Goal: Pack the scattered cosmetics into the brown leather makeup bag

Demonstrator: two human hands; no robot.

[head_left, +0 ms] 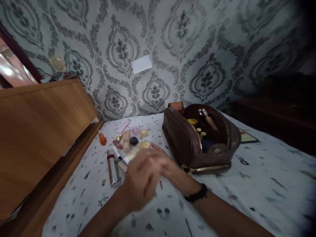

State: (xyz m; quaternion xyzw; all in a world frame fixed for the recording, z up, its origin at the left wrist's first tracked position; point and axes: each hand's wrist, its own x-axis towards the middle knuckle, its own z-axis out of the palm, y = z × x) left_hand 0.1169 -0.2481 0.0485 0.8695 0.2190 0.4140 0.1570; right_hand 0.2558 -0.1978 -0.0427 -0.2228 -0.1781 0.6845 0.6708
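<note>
My left hand [143, 179] is curled closed and smeared by motion; what lies inside its fingers is hidden. Partly behind it, my right hand [166, 161], with a black band [197, 194] on the wrist, bends inward, and whatever its fingers grip cannot be made out. A yellow-capped container [145, 144] is just beyond the fingertips. Near my left hand are a silver tube with a red ring [113, 169], a clear tube with a white cap [126, 160] and a beige squeeze tube [126, 141]. To the right stands an unzipped brown leather toiletry bag [182, 135], cosmetics inside.
Farther back lie a dark round pot [133, 141], a small cream jar [143, 133], a pink tube [122, 126] and an orange bottle [102, 139]. A wooden panel [46, 121] borders the left side. Patterned wallpaper [170, 49] rises behind the printed sheet [158, 223].
</note>
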